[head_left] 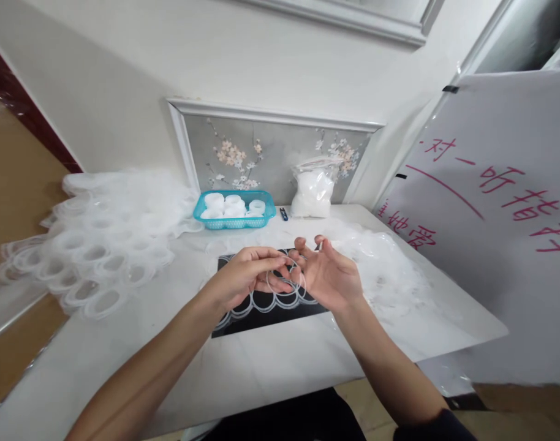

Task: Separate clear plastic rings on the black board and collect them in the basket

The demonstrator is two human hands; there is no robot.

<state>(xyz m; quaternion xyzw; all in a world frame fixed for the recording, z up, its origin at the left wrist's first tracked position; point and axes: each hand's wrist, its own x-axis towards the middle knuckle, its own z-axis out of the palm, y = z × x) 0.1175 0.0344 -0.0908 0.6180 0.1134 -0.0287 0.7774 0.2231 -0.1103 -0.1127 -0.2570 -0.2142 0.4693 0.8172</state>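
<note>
My left hand (245, 275) is closed, pinching a thin translucent ring (304, 285) upright between thumb and fingers. Palm up, my right hand (332, 275) sits close against the ring's right side, its lower fingers near the rim. Its thumb and index finger come together around something small and whitish, too small to name. Beneath both hands a black mat (271, 317) lies on the white table, with rows of joined translucent rings (263, 307) across it. The hands cover part of these rings.
A heap of white ring netting (109, 239) covers the table's left side. At the back stand a blue basket (234, 224) of white rolls and a filled clear bag (313, 190), with small blue snips (283, 214) between them. More translucent material (385, 263) lies right.
</note>
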